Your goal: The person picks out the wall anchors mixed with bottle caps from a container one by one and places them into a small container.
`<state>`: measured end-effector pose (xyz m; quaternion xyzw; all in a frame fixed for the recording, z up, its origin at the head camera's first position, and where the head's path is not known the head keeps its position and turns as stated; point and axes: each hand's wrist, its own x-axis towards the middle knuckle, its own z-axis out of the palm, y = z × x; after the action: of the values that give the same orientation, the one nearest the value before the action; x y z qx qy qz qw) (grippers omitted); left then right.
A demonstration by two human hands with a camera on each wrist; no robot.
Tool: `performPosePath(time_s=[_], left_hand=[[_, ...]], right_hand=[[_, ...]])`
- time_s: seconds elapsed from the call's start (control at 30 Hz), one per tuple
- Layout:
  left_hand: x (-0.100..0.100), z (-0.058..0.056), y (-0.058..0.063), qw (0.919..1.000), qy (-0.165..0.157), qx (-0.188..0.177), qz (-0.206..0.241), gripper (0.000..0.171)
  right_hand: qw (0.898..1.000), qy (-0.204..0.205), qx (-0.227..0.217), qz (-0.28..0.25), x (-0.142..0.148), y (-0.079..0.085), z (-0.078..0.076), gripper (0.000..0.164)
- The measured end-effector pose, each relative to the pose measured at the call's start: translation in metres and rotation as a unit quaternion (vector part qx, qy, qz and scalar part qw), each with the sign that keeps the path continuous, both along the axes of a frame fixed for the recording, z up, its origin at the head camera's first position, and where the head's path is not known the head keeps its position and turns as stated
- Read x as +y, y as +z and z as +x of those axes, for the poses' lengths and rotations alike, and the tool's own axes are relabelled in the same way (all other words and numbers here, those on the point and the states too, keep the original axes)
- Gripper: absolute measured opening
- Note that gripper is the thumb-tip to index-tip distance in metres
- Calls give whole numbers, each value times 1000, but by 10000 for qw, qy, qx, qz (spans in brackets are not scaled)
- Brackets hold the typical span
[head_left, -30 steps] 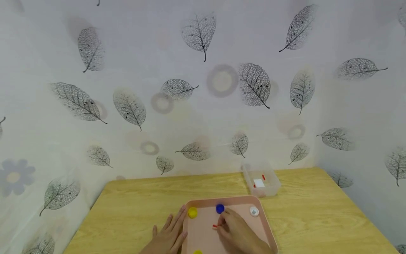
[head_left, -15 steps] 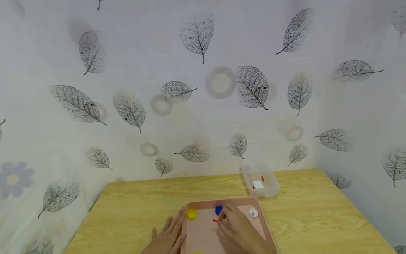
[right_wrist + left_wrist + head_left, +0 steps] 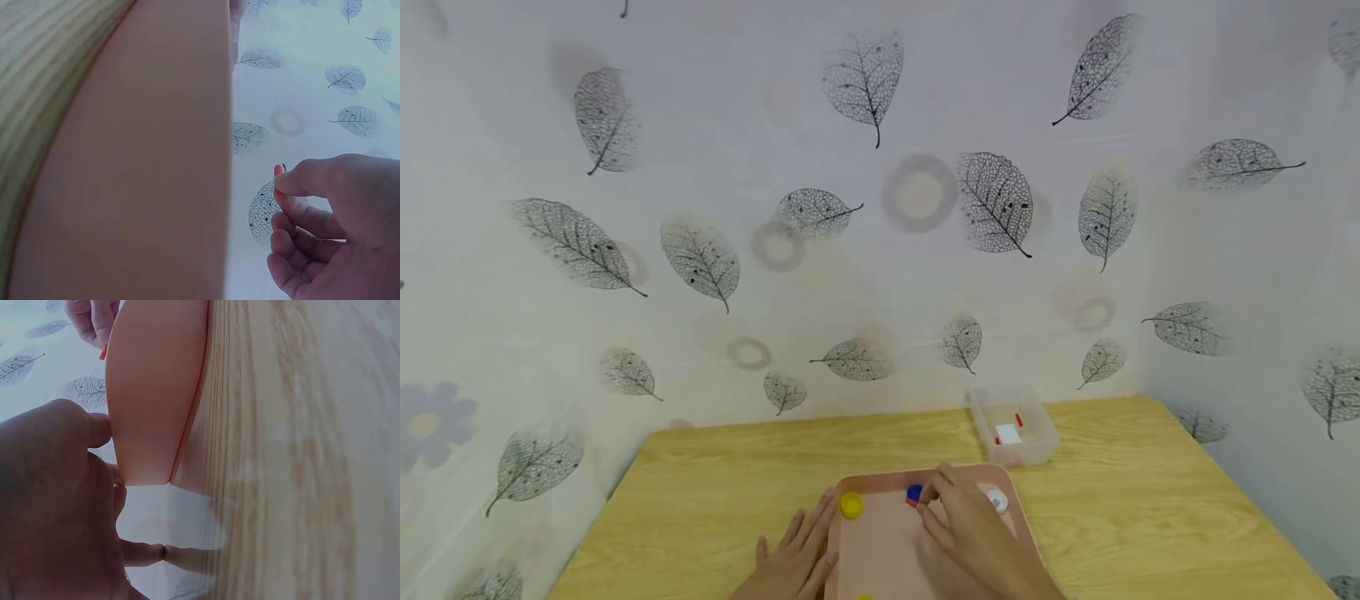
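Observation:
In the head view my right hand (image 3: pixel 962 521) pinches a small red strip (image 3: pixel 911 502) over the pink tray (image 3: pixel 880 546). The strip overlaps the near edge of a blue round cap (image 3: pixel 915 491) at the tray's back. The right wrist view shows the red strip (image 3: pixel 277 171) between thumb and index finger, with the other fingers curled below. My left hand (image 3: pixel 793 554) lies at the tray's left side, fingers extended and touching the rim. In the left wrist view, part of the left hand (image 3: pixel 59 506) is at the tray wall (image 3: pixel 153 394).
A yellow cap (image 3: pixel 852 505) sits in the tray's back left corner and a white cap (image 3: pixel 997 500) in the back right. Another yellow piece (image 3: pixel 865 597) shows at the bottom edge. Behind stands a clear box (image 3: pixel 1022 450) with red strips and a white square.
My right hand has moved away from me across the tray, carrying the red strip up to the blue cap. The left hand has stayed at the tray's left rim.

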<state>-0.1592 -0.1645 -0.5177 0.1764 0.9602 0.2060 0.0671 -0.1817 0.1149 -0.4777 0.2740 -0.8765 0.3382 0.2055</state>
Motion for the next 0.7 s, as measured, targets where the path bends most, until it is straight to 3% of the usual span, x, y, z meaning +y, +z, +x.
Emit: performPosePath(time_s=[0.27,0.4,0.53,0.7], left_hand=[[1,4,2,9999,90,-130,-27,62],[1,3,0,9999,17,157,-42,60],[1,1,1,9999,5,126,-106,61],[0,0,0,9998,16,-173,-24,62]], right_hand=[[9999,30,-95,87,7,8,-2,10],[9987,-139,449,174,12,12,-8,14],[9939,-390,999,249,18,15,-15,18],[9980,-272,569,-105,27,18,-19,20]])
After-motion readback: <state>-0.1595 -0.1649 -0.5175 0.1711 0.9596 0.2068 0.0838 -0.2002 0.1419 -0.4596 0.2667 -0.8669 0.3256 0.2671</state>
